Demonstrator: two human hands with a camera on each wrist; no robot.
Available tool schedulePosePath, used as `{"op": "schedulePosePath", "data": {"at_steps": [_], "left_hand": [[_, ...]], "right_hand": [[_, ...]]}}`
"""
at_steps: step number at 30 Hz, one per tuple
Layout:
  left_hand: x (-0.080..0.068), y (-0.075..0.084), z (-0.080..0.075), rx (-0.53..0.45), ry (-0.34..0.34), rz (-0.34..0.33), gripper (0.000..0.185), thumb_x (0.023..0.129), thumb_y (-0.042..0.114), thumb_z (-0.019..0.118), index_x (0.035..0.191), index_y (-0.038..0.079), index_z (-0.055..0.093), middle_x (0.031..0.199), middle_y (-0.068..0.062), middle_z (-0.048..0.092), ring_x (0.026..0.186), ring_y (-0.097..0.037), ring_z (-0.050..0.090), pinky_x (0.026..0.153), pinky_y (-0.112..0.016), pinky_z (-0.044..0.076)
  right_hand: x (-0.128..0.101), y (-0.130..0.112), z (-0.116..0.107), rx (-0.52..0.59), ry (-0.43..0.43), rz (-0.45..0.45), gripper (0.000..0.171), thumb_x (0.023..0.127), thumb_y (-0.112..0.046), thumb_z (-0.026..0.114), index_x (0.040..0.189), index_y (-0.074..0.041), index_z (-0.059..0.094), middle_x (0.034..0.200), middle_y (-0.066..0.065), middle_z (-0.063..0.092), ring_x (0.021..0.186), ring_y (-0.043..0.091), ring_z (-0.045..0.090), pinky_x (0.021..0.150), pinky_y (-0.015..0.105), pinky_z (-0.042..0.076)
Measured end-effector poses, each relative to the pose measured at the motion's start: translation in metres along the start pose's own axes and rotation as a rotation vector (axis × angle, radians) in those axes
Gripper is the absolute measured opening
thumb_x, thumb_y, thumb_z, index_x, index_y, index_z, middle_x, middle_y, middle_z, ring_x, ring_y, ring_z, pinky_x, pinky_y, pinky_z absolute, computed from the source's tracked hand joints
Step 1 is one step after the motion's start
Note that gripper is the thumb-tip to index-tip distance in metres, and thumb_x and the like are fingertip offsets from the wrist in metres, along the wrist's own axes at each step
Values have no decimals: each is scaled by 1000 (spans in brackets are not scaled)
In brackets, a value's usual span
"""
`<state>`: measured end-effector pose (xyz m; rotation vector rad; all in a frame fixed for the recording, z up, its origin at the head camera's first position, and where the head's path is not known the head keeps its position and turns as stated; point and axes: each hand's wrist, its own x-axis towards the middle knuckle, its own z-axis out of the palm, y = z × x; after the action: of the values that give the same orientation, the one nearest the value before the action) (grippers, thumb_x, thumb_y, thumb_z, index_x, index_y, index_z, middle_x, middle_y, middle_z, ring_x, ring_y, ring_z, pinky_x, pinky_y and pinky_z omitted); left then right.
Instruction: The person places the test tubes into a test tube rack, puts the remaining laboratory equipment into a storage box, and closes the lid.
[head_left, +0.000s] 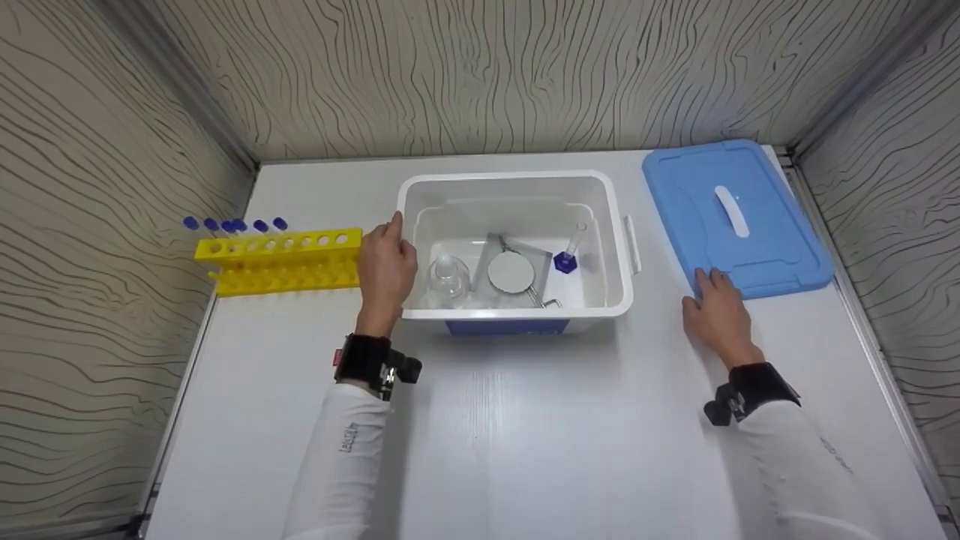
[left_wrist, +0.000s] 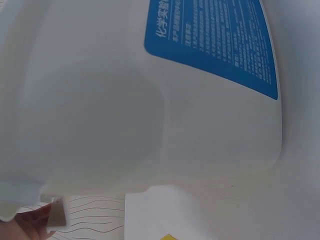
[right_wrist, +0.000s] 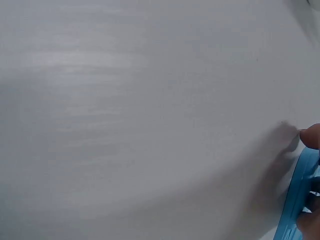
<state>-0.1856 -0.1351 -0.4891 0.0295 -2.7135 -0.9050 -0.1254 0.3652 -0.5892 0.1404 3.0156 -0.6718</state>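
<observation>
A white plastic storage box (head_left: 517, 314) stands uncovered at mid-table. My left hand (head_left: 388, 270) grips its left side, fingers at the rim and side handle (left_wrist: 58, 215); the lower fingers are partly hidden. Inside the box lie a clear glass flask (head_left: 448, 281), a metal stand with a round white gauze (head_left: 511, 272), and a glass measuring cylinder with a purple base (head_left: 565, 262). To the right, a blue lid (head_left: 765, 232) with a white handle (head_left: 732, 211) lies flat. My right hand (head_left: 720, 319) rests its fingertips on the lid's near left corner, thumb apart from the fingers.
A yellow test tube rack (head_left: 285, 259) stands left of the left hand, with several blue-capped tubes (head_left: 240, 224) at its back. Patterned panels (head_left: 450, 75) wall the table at the back and both sides. The box front carries a blue label (left_wrist: 220, 45).
</observation>
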Motion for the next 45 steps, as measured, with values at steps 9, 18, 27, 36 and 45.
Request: {"op": "schedulePosePath", "data": {"at_steps": [9,18,27,36,45], "left_hand": [[1,0,-2,-6,-14,-5,45,95,6,53,140,2,54,121,-24,67,111,-36,64,101,-46,52],[0,1,-2,-20,-17,-11,45,95,4,53,140,2,55,119,-24,67,108,-36,65,99,-46,53],[0,2,-1,-25,-25,-26,45,96,6,53,141,2,54,123,-23,66,115,-35,64,105,-44,50],[-1,1,1,1,-15,-15,44,95,6,54,139,2,56,119,-23,67,111,-37,64,102,-46,51],[0,2,-1,-3,-13,-22,45,95,5,54,140,2,55,121,-23,67,112,-36,64,102,-46,51]], "right_hand": [[-28,-10,10,-33,58,11,54,98,-14,49,146,9,38,147,41,34,132,61,34,104,73,34],[-55,-21,19,-65,178,-9,44,97,-13,50,136,8,53,138,37,50,125,55,49,93,69,46],[-78,-37,18,-116,176,-12,39,95,-13,54,126,7,62,121,37,62,106,55,60,76,66,53],[-76,-43,-5,-139,24,-23,36,96,-20,53,112,8,68,91,31,70,71,43,66,50,45,49],[-31,-28,-32,-64,84,29,42,98,-22,51,124,9,62,111,36,65,79,45,67,61,53,53]]}}
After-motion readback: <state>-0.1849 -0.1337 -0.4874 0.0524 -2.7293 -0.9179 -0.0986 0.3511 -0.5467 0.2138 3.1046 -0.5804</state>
